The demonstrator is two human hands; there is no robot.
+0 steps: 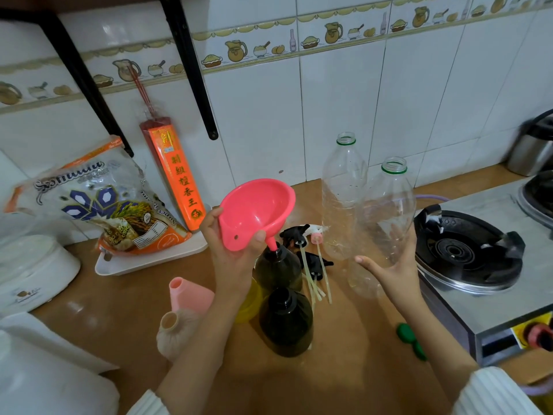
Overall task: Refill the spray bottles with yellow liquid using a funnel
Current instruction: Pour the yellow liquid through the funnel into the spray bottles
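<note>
Brown countertop (344, 381), smooth and matte, running back to a glossy white tiled wall. Steel gas stove (466, 256) along the right edge, black ring burner on top. Crinkly printed rice bag (104, 211) propped in a white tray (149, 259) toward the back left corner.

Two tall clear plastic bottles, ribbed and thin-walled, both uncapped and looking drained but for a yellowish film at the bottom: one (342, 199) standing near the back edge, the other (386, 223) just in front of it, cupped from below by the right hand (389, 274), fingers spread nearly straight against its wall.

Two dark, rounded spray bottles mid-counter, both open-necked. Rear one (278, 268) carrying the spout of a glossy pink funnel (257, 211), tipped leftward; left hand (230, 244) pinching the funnel rim, thumb on the front and fingers behind. Front one (285, 322) funnel-free, fill level hard to judge through the dark plastic. Yellow liquid (250, 304) glimpsed low between them, possibly a further container.

Trigger spray heads (302, 238) with pale dip tubes lying loose behind the bottles. Green caps (410, 339) near the right edge.

Pouring seemingly done; removing the funnel and refitting the heads left.
</note>
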